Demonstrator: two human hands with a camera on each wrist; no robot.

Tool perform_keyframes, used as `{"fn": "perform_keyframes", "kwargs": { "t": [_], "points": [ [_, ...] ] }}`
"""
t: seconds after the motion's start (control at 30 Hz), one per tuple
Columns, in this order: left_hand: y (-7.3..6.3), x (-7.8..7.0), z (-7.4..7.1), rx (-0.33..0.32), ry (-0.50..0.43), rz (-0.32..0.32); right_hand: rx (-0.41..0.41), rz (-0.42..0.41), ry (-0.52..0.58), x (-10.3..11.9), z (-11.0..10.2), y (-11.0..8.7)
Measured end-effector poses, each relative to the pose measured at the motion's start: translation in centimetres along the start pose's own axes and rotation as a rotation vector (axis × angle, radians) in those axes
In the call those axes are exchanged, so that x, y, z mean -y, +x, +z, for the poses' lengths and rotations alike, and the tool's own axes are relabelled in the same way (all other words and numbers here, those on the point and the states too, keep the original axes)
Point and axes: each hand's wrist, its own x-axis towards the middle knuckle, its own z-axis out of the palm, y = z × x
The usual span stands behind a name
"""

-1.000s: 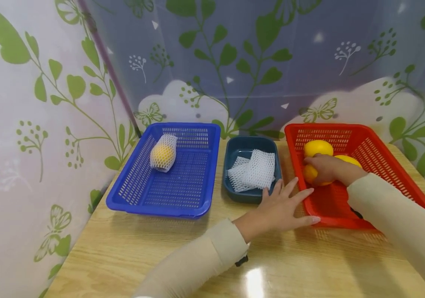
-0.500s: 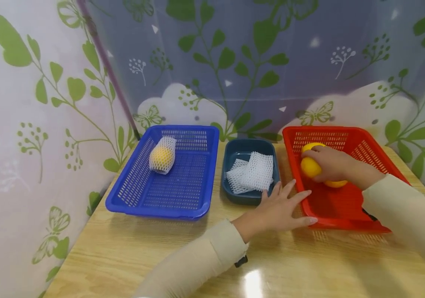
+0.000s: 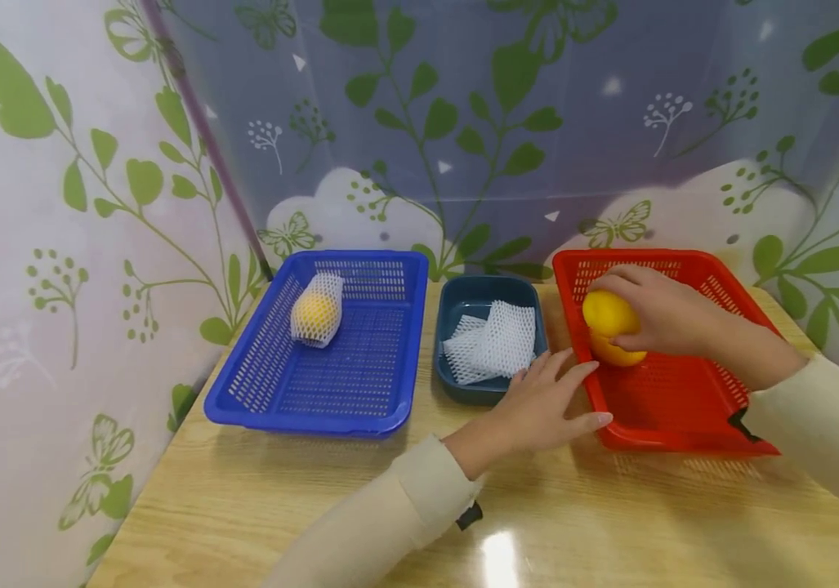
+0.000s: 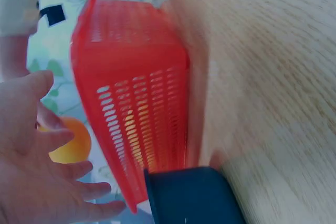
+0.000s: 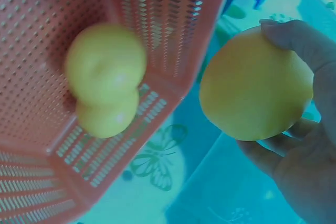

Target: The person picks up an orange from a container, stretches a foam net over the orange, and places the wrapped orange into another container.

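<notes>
Yellow fruit (image 3: pixel 608 313) sits in the grip of the right hand (image 3: pixel 658 306), thumb and fingers round it, by the left wall of the red basket (image 3: pixel 684 400); so the head view shows it to me. Another fruit (image 3: pixel 621 355) peeks out under it. Red floor runs from there to the basket's near rim. The left hand (image 3: pixel 540 408) is spread out, holding nothing, at the red basket's left rim; contact I can't make out. Left of the red basket, past a thin strip of table (image 3: pixel 559 523), stands a dark bowl (image 3: pixel 470 296) with white foam nets (image 3: pixel 507 339); farther left, the blue basket (image 3: pixel 375 367) has a netted fruit (image 3: pixel 316 314). Half a second ago the gripped fruit was lower, with one showing behind it; now it is raised and that one is hidden.

From the left wrist, the left hand's fingers stretch outside the red basket, and the held fruit shows beyond them, above the basket's rim.

From the right wrist, the held fruit appears outside the red basket's outline, a gap between it and the rim. Inside the red basket, a third fruit (image 5: pixel 107 121) is partly covered by its neighbour.
</notes>
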Motion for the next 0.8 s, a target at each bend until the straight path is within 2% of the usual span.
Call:
{"fn": "perform_keyframes", "kwargs": {
  "t": [0.1,0.2,0.3,0.37,0.43,0.53,0.63,0.73,0.8],
  "points": [
    [-0.5,0.9,-0.5,-0.069,-0.101,-0.001,-0.051,-0.013,0.05,1.2,-0.4,-0.3],
    [-1.1,2.1,-0.9,-0.128,-0.262,-0.005,-0.124,-0.053,0.091,3.0,-0.8,-0.7],
    [-1.6,3.1,-1.2,-0.179,-0.513,0.005,-0.215,-0.122,0.102,5.0,-1.0,-0.9],
    [-1.9,3.7,-1.6,-0.204,-0.732,0.031,-0.273,-0.157,0.107,6.1,-0.9,-1.0],
    [-2.2,4.2,-1.9,-0.222,-0.938,0.078,-0.323,-0.185,0.119,7.2,-0.7,-1.1],
    [-2.9,4.7,-2.8,-0.221,-1.146,0.158,-0.393,-0.22,0.136,8.3,0.0,-1.3],
    [-3.5,5.3,-3.5,-0.196,-1.225,0.209,-0.483,-0.287,0.189,9.3,1.3,-1.4],
    [-4.2,5.8,-3.9,-0.144,-1.265,0.218,-0.571,-0.345,0.264,10.2,3.1,-1.3],
    [-4.6,6.2,-3.9,-0.104,-1.27,0.199,-0.619,-0.379,0.289,10.6,4.3,-1.2]
  ]
}}
